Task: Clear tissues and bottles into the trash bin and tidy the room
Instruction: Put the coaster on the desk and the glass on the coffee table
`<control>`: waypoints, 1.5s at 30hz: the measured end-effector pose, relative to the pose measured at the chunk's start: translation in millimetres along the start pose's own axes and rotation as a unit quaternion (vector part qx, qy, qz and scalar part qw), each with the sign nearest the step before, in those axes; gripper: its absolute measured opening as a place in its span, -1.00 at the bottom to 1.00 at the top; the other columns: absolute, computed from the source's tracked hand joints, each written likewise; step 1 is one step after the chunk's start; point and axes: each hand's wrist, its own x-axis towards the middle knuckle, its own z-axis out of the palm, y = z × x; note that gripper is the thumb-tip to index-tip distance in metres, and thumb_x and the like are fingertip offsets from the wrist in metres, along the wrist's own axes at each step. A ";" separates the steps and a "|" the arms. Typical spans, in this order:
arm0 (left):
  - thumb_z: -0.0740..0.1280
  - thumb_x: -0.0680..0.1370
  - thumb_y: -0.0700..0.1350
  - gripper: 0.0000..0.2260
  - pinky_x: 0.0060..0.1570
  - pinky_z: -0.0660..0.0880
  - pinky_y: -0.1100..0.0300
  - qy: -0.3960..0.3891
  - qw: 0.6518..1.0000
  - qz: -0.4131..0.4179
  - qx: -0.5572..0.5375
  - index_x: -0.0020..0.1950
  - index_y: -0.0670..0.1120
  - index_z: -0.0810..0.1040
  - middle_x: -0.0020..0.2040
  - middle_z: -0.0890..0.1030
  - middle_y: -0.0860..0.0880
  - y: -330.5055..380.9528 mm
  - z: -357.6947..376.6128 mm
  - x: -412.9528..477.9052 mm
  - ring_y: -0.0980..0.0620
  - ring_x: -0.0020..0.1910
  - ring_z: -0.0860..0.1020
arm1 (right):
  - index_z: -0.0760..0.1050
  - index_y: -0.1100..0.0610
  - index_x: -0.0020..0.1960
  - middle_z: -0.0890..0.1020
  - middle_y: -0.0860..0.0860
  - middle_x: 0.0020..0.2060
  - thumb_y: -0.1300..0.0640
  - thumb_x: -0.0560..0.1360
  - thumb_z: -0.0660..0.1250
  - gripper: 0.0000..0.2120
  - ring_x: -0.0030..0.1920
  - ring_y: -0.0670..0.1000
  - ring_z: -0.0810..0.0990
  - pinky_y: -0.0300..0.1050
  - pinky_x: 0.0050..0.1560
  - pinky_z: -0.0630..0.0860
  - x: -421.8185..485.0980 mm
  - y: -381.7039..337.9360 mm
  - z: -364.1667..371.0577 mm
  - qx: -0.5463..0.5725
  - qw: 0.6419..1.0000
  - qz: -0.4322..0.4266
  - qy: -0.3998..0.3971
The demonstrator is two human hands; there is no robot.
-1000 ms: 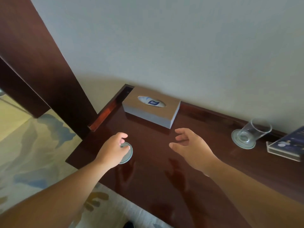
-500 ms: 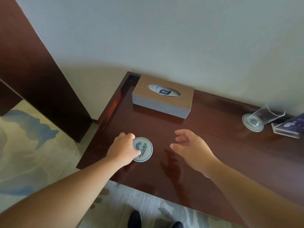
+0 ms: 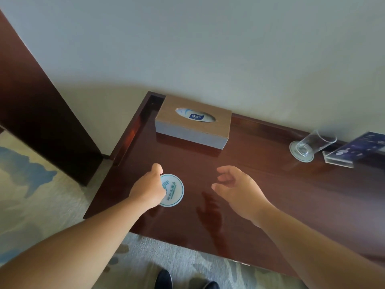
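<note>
Left hand (image 3: 149,189) rests on the coaster (image 3: 171,190), fingers curled at its edge, grip unconfirmed; right hand (image 3: 237,190) hovers spread, empty. No tissues or bottles visible; tissue box (image 3: 192,122) sits at the wall. Risk: coaster sliding off the surface (image 3: 260,205) near edge; glass (image 3: 312,142) stands well apart.

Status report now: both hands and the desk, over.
Left hand on round coaster, fingers curled. Right hand open, holding nothing, above desk. No tissues or bottles visible; tissue box at rear.
</note>
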 end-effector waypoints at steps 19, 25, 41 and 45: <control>0.27 0.56 -0.07 -0.91 -0.29 0.49 0.23 -0.049 0.955 0.249 -0.150 -0.09 0.12 0.50 -0.17 0.60 0.13 121.4 -48.5 8.3 0.23 -0.32 0.52 | 0.44 -0.11 0.25 0.57 -0.20 -0.04 0.00 0.46 0.41 -0.62 -0.05 -0.24 0.56 -0.26 -0.04 0.49 -18.8 17.3 -89.0 0.011 0.992 -0.019 0.123; 0.26 0.57 -0.08 -0.91 -0.23 0.50 0.10 -0.063 0.951 0.269 -0.138 -0.07 0.10 0.52 -0.16 0.61 0.11 187.6 -34.6 27.5 0.18 -0.32 0.51 | 0.45 -0.11 0.25 0.57 -0.19 -0.05 0.01 0.46 0.41 -0.62 -0.07 -0.25 0.56 -0.31 -0.06 0.47 -0.8 50.3 -138.4 0.025 0.990 -0.015 0.138; 0.25 0.59 -0.08 -0.88 -0.24 0.48 0.19 -0.057 0.967 0.229 -0.099 -0.04 0.14 0.52 -0.15 0.58 0.14 286.3 0.3 80.4 0.15 -0.25 0.51 | 0.44 -0.10 0.24 0.54 -0.20 -0.03 -0.01 0.46 0.40 -0.64 -0.05 -0.23 0.54 -0.36 -0.12 0.39 90.1 108.9 -212.6 0.048 0.997 -0.020 0.064; 0.26 0.58 -0.10 -0.85 -0.22 0.41 0.23 -0.058 0.965 0.237 -0.098 -0.09 0.17 0.51 -0.11 0.55 0.13 294.4 1.3 103.4 0.16 -0.20 0.51 | 0.45 -0.08 0.24 0.54 -0.18 -0.01 0.01 0.47 0.40 -0.64 -0.04 -0.21 0.54 -0.32 -0.09 0.42 108.2 108.9 -206.8 0.053 0.997 -0.012 0.057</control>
